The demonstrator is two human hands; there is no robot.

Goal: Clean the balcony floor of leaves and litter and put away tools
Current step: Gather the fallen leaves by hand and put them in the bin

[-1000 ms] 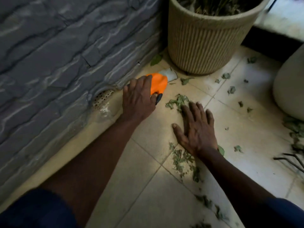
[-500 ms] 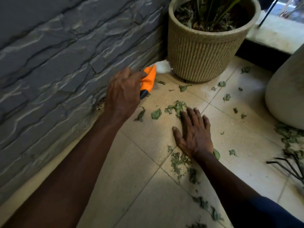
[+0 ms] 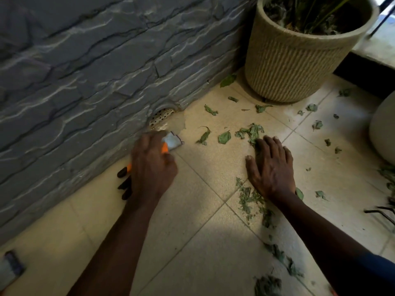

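My left hand (image 3: pixel 151 169) is closed around an orange work glove (image 3: pixel 165 148) with black fingertips and a pale cuff, low over the floor beside the grey stone wall. My right hand (image 3: pixel 270 167) lies flat, fingers spread, on the beige floor tiles (image 3: pixel 213 163), with its fingertips on a clump of green leaves (image 3: pixel 251 131). Single leaves (image 3: pixel 224 137) lie between the two hands. More crumbled leaves (image 3: pixel 249 197) sit under and behind the right wrist, trailing toward me.
A ribbed beige plant pot (image 3: pixel 295 67) stands in the corner, and a pale round pot (image 3: pixel 384 133) is at the right edge. A perforated drain (image 3: pixel 161 116) sits at the wall's foot. Dark rake tines (image 3: pixel 379 211) lie at the right. A grey object (image 3: pixel 10 268) is at the lower left.
My left hand has drawn the glove back from beside the ribbed pot, along the wall, to just in front of the drain. Loose leaves now lie where it passed. The right hand stays put.
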